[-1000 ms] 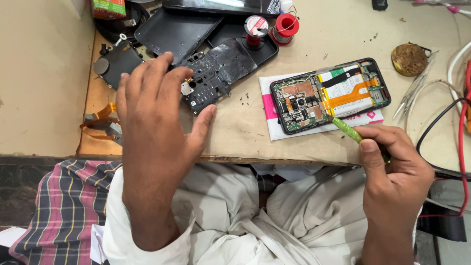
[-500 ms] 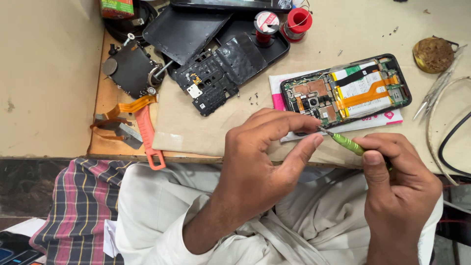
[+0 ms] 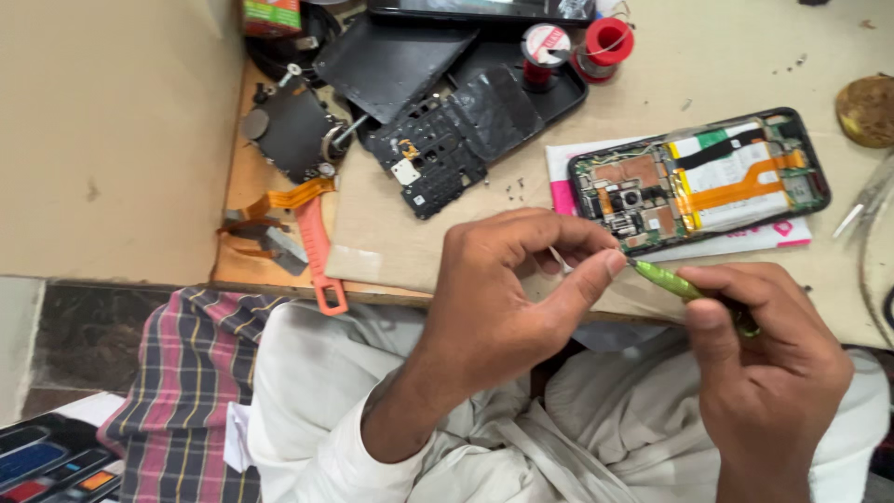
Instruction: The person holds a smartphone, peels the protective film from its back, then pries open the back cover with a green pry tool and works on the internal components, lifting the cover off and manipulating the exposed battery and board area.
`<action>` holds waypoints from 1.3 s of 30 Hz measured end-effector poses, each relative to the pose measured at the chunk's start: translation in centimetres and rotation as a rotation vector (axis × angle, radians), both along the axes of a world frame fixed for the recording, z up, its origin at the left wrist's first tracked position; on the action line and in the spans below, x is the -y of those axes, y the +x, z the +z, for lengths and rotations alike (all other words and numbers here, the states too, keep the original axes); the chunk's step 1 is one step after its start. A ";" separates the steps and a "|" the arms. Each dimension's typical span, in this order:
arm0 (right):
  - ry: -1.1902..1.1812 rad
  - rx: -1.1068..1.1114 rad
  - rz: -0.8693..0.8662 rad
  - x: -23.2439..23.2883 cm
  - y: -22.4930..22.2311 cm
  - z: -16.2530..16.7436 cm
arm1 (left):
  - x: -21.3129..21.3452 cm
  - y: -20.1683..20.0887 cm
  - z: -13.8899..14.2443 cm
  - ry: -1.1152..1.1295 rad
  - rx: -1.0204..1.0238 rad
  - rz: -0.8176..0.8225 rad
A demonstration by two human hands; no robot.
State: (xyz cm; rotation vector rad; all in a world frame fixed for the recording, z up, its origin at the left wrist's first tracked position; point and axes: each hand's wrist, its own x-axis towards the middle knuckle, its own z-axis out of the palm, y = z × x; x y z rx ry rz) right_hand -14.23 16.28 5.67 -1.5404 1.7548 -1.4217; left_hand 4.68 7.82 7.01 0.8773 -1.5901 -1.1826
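phone (image 3: 700,182) lay on the bench with its back already off, boards and orange flex cable bared, while the removed black inner cover (image 3: 430,156) sat apart to its left. right hand (image 3: 765,373) gripped a green screwdriver (image 3: 672,283) just below the phone; left hand (image 3: 507,293) pinched at its tip, what it held too small to tell. reassembly looked not yet begun.

My left hand (image 3: 503,307) has left the black cover plate (image 3: 430,158) and now pinches at the tip of the green screwdriver (image 3: 675,284), thumb and forefinger closed.
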 end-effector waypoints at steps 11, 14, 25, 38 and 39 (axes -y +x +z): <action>0.004 -0.216 0.104 1.2 6.6 -0.3 | 1.7 5.3 0.9 0.101 0.048 0.119; -0.098 -0.391 0.019 1.5 3.3 0.2 | 1.5 5.8 1.1 0.026 0.126 0.204; -0.022 -0.917 -0.030 9.8 -9.4 4.2 | 1.1 6.8 2.4 -0.165 0.298 0.220; -0.422 -0.504 0.628 -3.2 12.4 -3.8 | -1.6 1.7 -0.9 0.221 -0.961 0.121; -0.444 -0.580 0.618 -3.8 13.4 -5.2 | -1.6 1.9 -1.0 0.222 -0.996 0.092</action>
